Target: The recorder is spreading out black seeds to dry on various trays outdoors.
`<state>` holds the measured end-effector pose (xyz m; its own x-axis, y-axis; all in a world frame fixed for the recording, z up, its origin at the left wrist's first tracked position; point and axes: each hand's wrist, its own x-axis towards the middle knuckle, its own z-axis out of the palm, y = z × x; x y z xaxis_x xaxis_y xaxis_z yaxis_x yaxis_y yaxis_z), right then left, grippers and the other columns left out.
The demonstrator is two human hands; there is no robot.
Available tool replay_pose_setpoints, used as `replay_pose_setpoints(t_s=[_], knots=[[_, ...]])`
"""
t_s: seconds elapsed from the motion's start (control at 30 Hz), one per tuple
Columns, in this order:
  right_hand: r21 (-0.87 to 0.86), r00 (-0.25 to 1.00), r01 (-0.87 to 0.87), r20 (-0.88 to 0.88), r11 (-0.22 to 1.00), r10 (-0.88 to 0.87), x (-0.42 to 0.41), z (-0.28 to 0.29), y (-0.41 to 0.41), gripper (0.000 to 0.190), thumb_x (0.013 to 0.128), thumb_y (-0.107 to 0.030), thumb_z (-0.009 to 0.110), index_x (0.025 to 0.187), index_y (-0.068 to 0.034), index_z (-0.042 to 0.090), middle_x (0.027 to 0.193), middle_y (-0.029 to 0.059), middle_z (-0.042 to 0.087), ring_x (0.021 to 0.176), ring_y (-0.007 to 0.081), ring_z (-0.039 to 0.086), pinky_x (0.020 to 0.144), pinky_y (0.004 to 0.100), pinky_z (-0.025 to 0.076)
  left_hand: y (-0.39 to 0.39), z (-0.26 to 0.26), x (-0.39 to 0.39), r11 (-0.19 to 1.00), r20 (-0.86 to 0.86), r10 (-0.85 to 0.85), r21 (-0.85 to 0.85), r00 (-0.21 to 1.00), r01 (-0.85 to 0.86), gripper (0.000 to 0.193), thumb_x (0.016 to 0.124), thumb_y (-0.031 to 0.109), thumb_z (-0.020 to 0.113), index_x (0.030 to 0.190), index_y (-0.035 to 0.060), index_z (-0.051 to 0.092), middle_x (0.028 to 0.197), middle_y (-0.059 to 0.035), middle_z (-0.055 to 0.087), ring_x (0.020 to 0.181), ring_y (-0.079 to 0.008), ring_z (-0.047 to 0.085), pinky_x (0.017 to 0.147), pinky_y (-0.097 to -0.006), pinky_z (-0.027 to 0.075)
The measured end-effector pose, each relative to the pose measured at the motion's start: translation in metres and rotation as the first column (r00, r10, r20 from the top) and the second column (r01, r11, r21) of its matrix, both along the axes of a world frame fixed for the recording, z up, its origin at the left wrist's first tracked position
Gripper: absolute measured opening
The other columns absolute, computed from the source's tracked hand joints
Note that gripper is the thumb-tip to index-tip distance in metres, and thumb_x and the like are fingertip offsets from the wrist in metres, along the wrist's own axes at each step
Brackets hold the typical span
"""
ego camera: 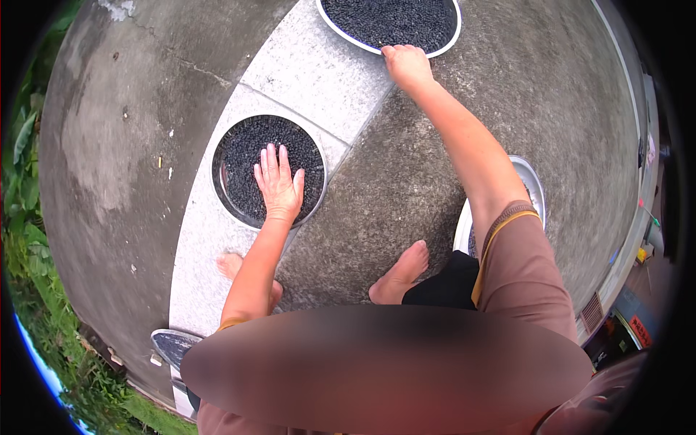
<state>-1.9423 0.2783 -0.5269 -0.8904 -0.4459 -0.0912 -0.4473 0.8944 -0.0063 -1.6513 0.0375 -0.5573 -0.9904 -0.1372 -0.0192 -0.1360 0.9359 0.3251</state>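
Note:
My left hand (279,187) rests palm down, fingers extended and thumb apart, on a layer of small black beans (239,147). The beans lie in a round metal basin (324,182) on a pale stone slab strip (312,76). Stretched far forward, my right hand (409,66) has its fingers curled over the near rim of a second metal basin (348,37). That one also holds black beans (397,22), and the top of the picture cuts it off.
Behind my right arm, another metal basin (535,185) is partly hidden. At lower left stands a container of dark contents (176,348). My bare feet (402,269) are close by. Rough concrete (353,217) flanks the slabs, with green plants (27,239) along the left edge.

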Motion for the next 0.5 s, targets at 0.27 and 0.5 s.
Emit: replay_pose_setpoints(t_s=[0.27,0.5], knots=[[-0.286,0.942,-0.245,0.157,0.926,0.298,0.048,0.019,-0.014,0.030,0.085,-0.034,0.053,0.093,-0.007,0.065,0.085,0.0088,0.064,0.087,0.0275,0.060,0.083,0.0418,0.044,0.007,0.008,0.015,0.999,0.028,0.024,0.048,0.999,-0.025,0.064,0.091,0.035,0.045,0.143,0.0045,0.025,0.150,-0.0184,0.019,0.139,-0.0334,0.014,0.111,-0.0498,0.007],[-0.251,0.975,0.211,0.120,0.945,-0.186,-0.010,-0.034,0.000,0.086,0.084,-0.067,0.040,0.143,-0.007,0.025,0.150,0.0189,0.017,0.139,0.0355,0.014,0.109,0.0515,0.015,0.032,0.026,0.006,0.980,-0.007,-0.070,0.188,0.998,0.070,0.064,0.090,0.032,0.046,0.142,0.0010,0.025,0.149,-0.0206,0.020,0.138,-0.0366,0.017,0.110,-0.0506,0.010]])
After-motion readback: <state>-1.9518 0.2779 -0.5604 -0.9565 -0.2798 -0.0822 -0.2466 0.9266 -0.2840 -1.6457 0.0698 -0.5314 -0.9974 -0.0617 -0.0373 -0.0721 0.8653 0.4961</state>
